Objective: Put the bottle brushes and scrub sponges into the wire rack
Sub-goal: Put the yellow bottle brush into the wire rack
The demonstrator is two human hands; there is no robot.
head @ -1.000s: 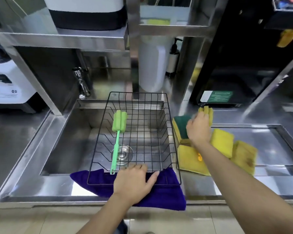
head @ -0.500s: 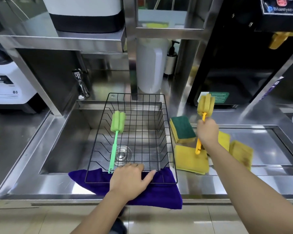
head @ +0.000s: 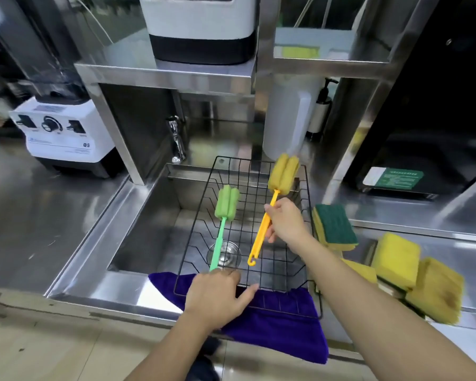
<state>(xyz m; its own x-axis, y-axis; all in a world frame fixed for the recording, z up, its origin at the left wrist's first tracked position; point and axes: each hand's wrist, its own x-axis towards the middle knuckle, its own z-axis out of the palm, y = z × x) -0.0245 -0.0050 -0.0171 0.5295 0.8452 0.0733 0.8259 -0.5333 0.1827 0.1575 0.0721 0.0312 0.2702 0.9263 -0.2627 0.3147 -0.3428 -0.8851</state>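
Note:
A black wire rack [head: 308, 204] sits over the steel sink, its front edge on a purple cloth [head: 280, 323]. A green bottle brush [head: 226, 204] lies inside the rack on its left side. My right hand [head: 286, 221] grips the handle of a yellow bottle brush [head: 283, 174], held over the rack's right half with its sponge head toward the back. My left hand [head: 217, 295] presses on the rack's front edge. Several yellow scrub sponges [head: 396, 257], one showing its green face [head: 334, 224], lie on the counter to the right of the rack.
The sink [head: 149, 229] has a drain below the rack and a tap [head: 176, 138] at the back. A white blender base [head: 63, 130] stands on the left counter. A white container [head: 286, 116] and a pump bottle [head: 320, 111] stand behind the rack.
My right hand lifted the yellow brush from the sponges on the right counter and carried it left over the rack. My left hand stayed on the rack's front edge.

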